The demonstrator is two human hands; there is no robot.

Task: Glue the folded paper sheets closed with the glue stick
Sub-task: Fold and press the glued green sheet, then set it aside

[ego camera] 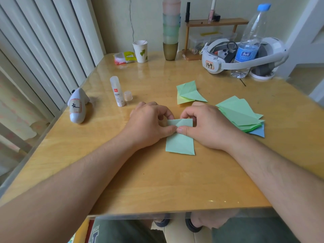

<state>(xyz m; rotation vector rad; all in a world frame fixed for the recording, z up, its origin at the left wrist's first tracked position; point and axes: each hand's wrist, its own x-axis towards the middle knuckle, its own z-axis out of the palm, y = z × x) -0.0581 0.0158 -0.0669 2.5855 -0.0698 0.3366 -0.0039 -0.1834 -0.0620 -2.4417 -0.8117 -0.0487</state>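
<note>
A pale green folded paper sheet [180, 142] lies on the wooden table [157, 181] in front of me. My left hand [149, 125] and my right hand [208, 127] both pinch its upper part, thumbs meeting at the middle fold. The white glue stick [117, 91] stands upright and uncapped to the left, its clear cap [128, 95] beside it. A stack of folded green and blue sheets [243, 116] lies to the right. Two more folded sheets, green over yellow [189, 92], sit just behind my hands.
A white shark-shaped toy [78, 107] lies at the left edge. At the back stand a paper cup [140, 50], stacked plastic cups [171, 28], a headset [228, 57], a water bottle [250, 41] and a small wooden shelf [215, 23].
</note>
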